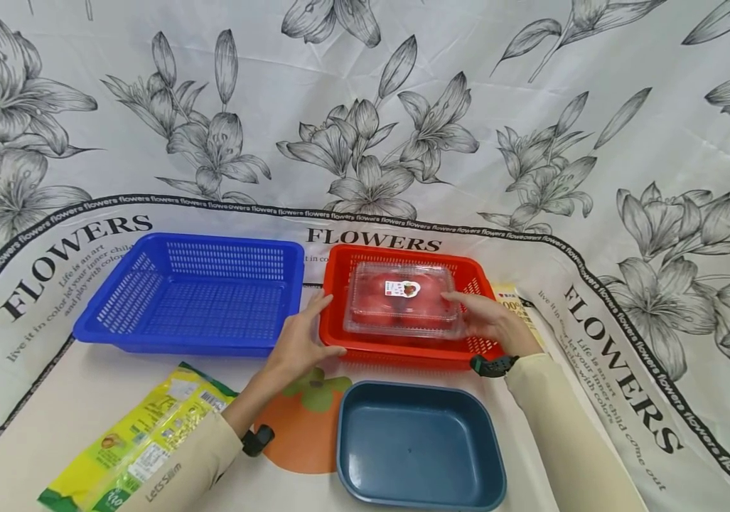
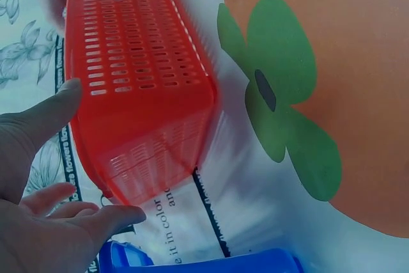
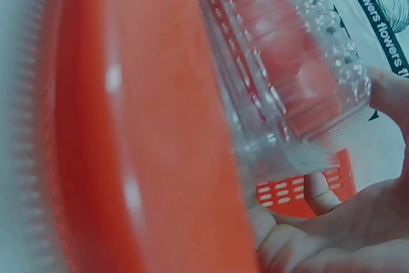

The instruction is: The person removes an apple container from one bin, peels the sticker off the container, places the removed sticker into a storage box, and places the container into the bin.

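Note:
A clear plastic clamshell box (image 1: 369,313) with large round red fruit inside and a white label on its lid sits within the red basket (image 1: 403,358). My right hand (image 1: 495,321) holds the box's right end, thumb on the upper edge. In the right wrist view, fingers of the right hand (image 3: 358,234) curl under the clear box (image 3: 287,55), past the blurred red rim. My left hand (image 1: 294,345) is at the red basket's left end, thumb and fingers spread. The left wrist view shows its thumb tip right at the rim of the red basket (image 2: 147,113).
A blue basket (image 1: 192,350) stands left of the red one. A dark blue tub (image 1: 412,448) sits in front. The yellow-green packet (image 1: 141,434) lies at front left, partly under my left sleeve. Behind the right hand shows a yellow printed package (image 1: 518,302). Flower-printed cloth (image 1: 365,107) rises behind.

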Motion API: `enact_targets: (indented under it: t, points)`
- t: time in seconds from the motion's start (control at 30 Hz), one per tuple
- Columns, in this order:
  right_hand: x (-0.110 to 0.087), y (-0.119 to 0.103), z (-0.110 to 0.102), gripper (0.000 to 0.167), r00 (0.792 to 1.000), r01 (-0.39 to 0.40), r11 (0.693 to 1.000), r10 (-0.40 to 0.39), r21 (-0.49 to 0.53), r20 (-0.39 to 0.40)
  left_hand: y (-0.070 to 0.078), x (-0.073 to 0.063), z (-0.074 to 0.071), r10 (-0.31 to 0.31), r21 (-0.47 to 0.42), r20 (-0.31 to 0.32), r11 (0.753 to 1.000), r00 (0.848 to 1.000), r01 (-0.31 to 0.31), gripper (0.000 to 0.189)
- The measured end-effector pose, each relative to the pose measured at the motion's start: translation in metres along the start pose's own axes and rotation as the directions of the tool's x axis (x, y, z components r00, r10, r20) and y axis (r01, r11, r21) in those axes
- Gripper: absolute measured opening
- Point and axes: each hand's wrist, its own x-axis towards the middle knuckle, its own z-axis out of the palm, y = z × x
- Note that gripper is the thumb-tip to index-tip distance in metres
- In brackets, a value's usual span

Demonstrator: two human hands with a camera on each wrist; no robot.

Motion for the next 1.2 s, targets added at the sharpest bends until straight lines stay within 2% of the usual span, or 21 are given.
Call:
enact_targets:
  t: [0.27,0.37,0.53,0.7,0.9,1.2]
  points:
    - [-0.01,-0.006,0.007,0.07,0.998,0.057,0.995,-0.06,-0.076,-0.036,0.001,-0.002,-0.002,0.009,-0.01,-0.002,1.0,1.0,-0.009,0.098]
    - [-0.014,-0.006,0.009,0.075,0.994,0.094,0.989,-0.099,-0.112,-0.041,0.001,-0.003,-0.003,0.009,-0.015,-0.006,1.0,1.0,-0.009,0.099]
    - [-0.021,-0.007,0.007,0.09,0.989,0.134,0.987,-0.138,-0.091,-0.043,0.002,-0.003,-0.003,0.018,0.001,-0.01,1.0,1.0,-0.018,0.102]
    - [-0.036,-0.007,-0.001,0.088,0.985,0.166,0.983,-0.17,-0.084,-0.043,0.002,-0.002,-0.002,0.023,0.007,-0.002,1.0,1.0,-0.023,0.104]
    - [-0.059,-0.008,-0.01,0.082,0.969,0.245,0.966,-0.244,-0.086,0.025,0.001,-0.002,-0.002,0.016,0.004,-0.002,1.0,1.0,-0.016,0.106]
    - [-0.088,-0.009,-0.016,0.084,0.96,0.28,0.955,-0.276,-0.093,0.058,0.002,-0.003,-0.003,-0.005,-0.01,-0.001,1.0,1.0,0.005,0.103]
